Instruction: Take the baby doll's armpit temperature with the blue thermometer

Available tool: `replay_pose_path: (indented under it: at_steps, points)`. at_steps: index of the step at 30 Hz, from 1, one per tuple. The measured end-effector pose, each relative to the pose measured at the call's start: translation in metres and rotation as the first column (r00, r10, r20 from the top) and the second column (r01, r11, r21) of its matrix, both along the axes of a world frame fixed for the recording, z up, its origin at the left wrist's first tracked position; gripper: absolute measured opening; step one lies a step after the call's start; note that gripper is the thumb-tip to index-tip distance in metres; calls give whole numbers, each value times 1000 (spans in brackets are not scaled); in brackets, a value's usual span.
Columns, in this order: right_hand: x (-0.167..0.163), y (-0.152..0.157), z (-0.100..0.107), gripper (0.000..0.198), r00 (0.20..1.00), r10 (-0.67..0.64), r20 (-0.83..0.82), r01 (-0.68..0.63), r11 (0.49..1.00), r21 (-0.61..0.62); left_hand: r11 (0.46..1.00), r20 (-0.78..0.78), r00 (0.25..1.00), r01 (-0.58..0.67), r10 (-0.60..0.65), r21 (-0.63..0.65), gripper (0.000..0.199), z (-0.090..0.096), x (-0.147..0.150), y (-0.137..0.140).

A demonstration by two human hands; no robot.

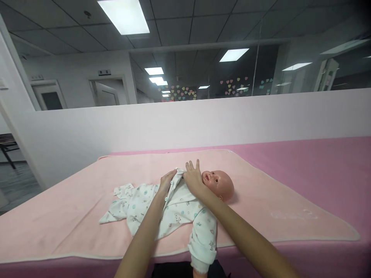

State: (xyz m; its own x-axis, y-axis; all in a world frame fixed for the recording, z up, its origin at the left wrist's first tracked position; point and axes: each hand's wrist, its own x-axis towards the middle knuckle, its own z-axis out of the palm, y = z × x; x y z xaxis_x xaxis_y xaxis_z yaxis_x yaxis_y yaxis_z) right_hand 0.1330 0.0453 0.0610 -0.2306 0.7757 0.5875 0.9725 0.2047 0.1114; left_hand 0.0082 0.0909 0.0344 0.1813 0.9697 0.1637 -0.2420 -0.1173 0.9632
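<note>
A baby doll [219, 184] lies on its back, its head to the right, dressed in a white patterned romper [176, 216] with a snap placket. My left hand [167, 182] is closed on the romper's front edge at the chest, lifting the placket a little. Beside the doll's chin, my right hand [193, 178] pinches the cloth near the neckline, its other fingers raised and spread; the thumb is mostly hidden. One sleeved arm of the doll hangs towards me over the front edge, its hand partly out of view.
A peach pad [78, 208] with a pale border lies under the doll on a pink surface [324, 170]. Behind it stands a low white wall [203, 123] with glass above. At the far left a dark rack [8, 146] stands on the floor.
</note>
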Motion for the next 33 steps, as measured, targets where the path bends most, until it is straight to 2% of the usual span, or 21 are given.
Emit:
replay_pose_path:
  at_steps: [4, 8, 11, 14, 16, 18, 20, 23, 24, 26, 28, 30, 31, 33]
  points:
    - [5, 1, -3, 26, 992, -55, 112, 58, 998, -19, 1000, 46, 999, 14, -15, 10, 45, -2, 0, 1]
    - [10, -15, 0, 27, 997, -69, 26, 71, 994, -82, 999, 2, 1000, -8, 7, 47, 43, 0, 1, -3]
    - [15, -35, 18, 24, 993, -116, 4, 115, 982, -148, 998, -20, 1000, 16, -15, 54, 43, 3, 1, -6]
    - [30, -69, 49, 22, 980, -153, -126, 141, 985, -97, 995, -69, 997, 22, -15, 93, 42, 5, 0, -8]
    - [44, -97, 72, 20, 927, -123, -355, 130, 991, -3, 988, -113, 993, -7, 25, 157, 40, 6, 1, -10]
    - [57, -124, 93, 18, 835, 33, -549, 55, 988, 143, 973, -180, 982, -14, 56, 231, 36, 7, 3, -15]
    - [65, -144, 108, 17, 725, 199, -659, -41, 968, 248, 959, -310, 951, 88, 1, 270, 37, 8, 6, -23]
    - [70, -160, 116, 18, 598, 319, -735, -169, 947, 273, 915, -557, 818, 323, -141, 243, 47, 12, 12, -36]
    - [71, -163, 113, 19, 581, 320, -748, -192, 947, 256, 903, -623, 767, 365, -154, 226, 48, 14, 14, -39]
    - [76, -166, 99, 20, 579, 280, -766, -206, 959, 195, 907, -732, 674, 364, -101, 210, 49, 20, 20, -44]
    - [88, -168, 71, 23, 588, 202, -783, -190, 976, 109, 929, -822, 570, 289, 26, 230, 50, 25, 25, -46]
    - [107, -169, 31, 26, 576, 115, -809, -143, 989, 39, 936, -852, 499, 195, 162, 292, 50, 29, 30, -47]
    - [118, -170, 9, 28, 563, 62, -824, -99, 995, 7, 933, -843, 500, 168, 199, 319, 47, 29, 31, -48]
    - [141, -169, -36, 31, 548, -28, -836, -9, 999, -39, 922, -803, 565, 180, 188, 343, 43, 27, 30, -48]
